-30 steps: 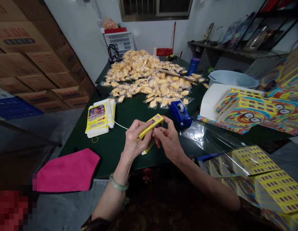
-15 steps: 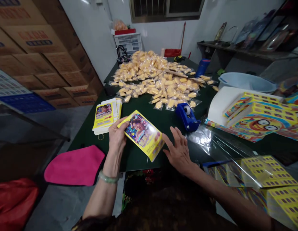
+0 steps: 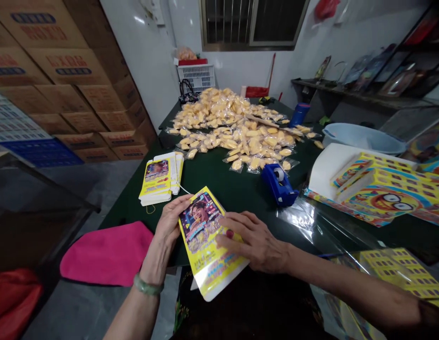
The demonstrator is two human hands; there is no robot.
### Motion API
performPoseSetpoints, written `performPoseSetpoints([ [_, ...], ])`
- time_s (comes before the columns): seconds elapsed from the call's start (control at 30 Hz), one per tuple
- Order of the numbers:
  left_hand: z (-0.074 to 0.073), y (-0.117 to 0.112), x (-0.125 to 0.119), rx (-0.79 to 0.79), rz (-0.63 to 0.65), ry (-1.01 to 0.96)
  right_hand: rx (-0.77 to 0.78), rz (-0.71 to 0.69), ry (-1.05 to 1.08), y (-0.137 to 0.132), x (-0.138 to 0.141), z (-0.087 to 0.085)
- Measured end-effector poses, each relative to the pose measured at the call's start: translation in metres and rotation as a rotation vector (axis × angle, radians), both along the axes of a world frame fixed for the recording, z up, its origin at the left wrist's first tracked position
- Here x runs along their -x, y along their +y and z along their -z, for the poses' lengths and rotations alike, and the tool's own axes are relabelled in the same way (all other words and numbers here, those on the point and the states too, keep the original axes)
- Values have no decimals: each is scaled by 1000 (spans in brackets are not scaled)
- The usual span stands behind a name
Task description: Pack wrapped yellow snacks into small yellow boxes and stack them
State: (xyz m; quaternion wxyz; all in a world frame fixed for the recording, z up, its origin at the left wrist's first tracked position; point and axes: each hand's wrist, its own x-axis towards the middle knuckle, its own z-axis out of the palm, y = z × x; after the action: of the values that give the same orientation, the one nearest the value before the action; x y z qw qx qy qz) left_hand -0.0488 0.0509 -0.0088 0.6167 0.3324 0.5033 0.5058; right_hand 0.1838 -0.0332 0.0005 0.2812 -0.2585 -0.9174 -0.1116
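Observation:
A yellow printed carton (image 3: pixel 205 245) with a picture on its face lies at the near edge of the dark green table (image 3: pixel 237 189). My left hand (image 3: pixel 166 233) grips its left edge, fingers closed around it. Lying across the carton's right side is my right hand (image 3: pixel 253 241), fingers stretched flat on it. A stack of flat yellow cartons (image 3: pixel 160 178) sits on the table just beyond my left hand.
A blue tape dispenser (image 3: pixel 278 184) stands past my right hand. A big heap of small bags of yellow pieces (image 3: pixel 233 125) covers the far table. Colourful display boxes (image 3: pixel 378 189) and clear film (image 3: pixel 318 222) lie right. A pink cloth (image 3: pixel 106 255) lies left; cardboard boxes (image 3: pixel 63 85) are stacked behind.
The carton went from edge-on between both hands to face up, then came nearer to me. My right hand let go, opened, and now lies flat on it.

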Motion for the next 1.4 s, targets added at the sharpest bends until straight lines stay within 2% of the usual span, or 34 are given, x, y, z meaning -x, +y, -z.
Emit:
performPoseSetpoints([
  [0.03, 3, 0, 4, -56, -51, 63, 10, 53, 46, 7, 2, -5],
  [0.1, 8, -7, 7, -279, -269, 292, 97, 208, 202, 26, 8, -16],
  [0.13, 9, -12, 7, -437, -399, 443, 192, 287, 297, 35, 11, -21],
  [0.17, 10, -20, 5, -597, -470, 607, 319, 347, 391, 45, 16, -26],
  [0.2, 11, -27, 1, -734, -443, 791, 466, 380, 476, 53, 21, -30],
  [0.27, 12, -40, -8, -909, -225, 1120, 737, 385, 624, 66, 33, -36],
  [0.33, 13, -44, -14, -893, -120, 1327, 937, 318, 715, 74, 44, -38],
  [0.43, 20, -37, -11, -745, -160, 1401, 1204, 65, 676, 94, 46, -39],
  [0.47, 23, -33, -7, -709, -180, 1391, 1239, -6, 637, 106, 43, -39],
  [0.5, 26, -31, -4, -685, -196, 1375, 1210, -4, 591, 122, 37, -38],
  [0.53, 29, -29, 0, -668, -208, 1355, 1121, 93, 527, 141, 31, -37],
  [0.57, 31, -29, 3, -660, -213, 1334, 983, 270, 457, 161, 24, -35],
  [0.63, 36, -30, 5, -658, -214, 1295, 714, 713, 248, 205, 12, -28],
  [0.67, 37, -31, 4, -667, -215, 1280, 675, 815, 201, 224, 7, -24],
  [0.7, 38, -32, 3, -672, -216, 1269, 669, 885, 167, 241, 5, -19],
  [0.8, 37, -32, -1, -647, -247, 1256, 739, 931, 201, 269, 4, -6],
  [0.87, 33, -30, -3, -630, -269, 1277, 754, 938, 263, 272, 5, -5],
  [0.93, 29, -27, -3, -622, -286, 1335, 756, 912, 361, 268, 2, -13],
  [1.07, 19, -18, -6, -600, -270, 1487, 770, 749, 600, 239, -13, -54],
  [1.13, 16, -14, -10, -608, -223, 1522, 844, 514, 758, 215, -17, -78],
  [1.17, 14, -13, -12, -620, -197, 1526, 924, 326, 861, 202, -16, -87],
  [1.23, 13, -12, -18, -667, -167, 1508, 1082, 23, 976, 175, -9, -99],
  [1.27, 12, -13, -20, -700, -168, 1487, 1131, -50, 997, 164, -4, -101],
  [1.33, 13, -17, -24, -772, -199, 1433, 1142, -19, 978, 150, 5, -100],
  [1.4, 13, -22, -25, -833, -251, 1395, 1087, 60, 947, 144, 11, -95],
])
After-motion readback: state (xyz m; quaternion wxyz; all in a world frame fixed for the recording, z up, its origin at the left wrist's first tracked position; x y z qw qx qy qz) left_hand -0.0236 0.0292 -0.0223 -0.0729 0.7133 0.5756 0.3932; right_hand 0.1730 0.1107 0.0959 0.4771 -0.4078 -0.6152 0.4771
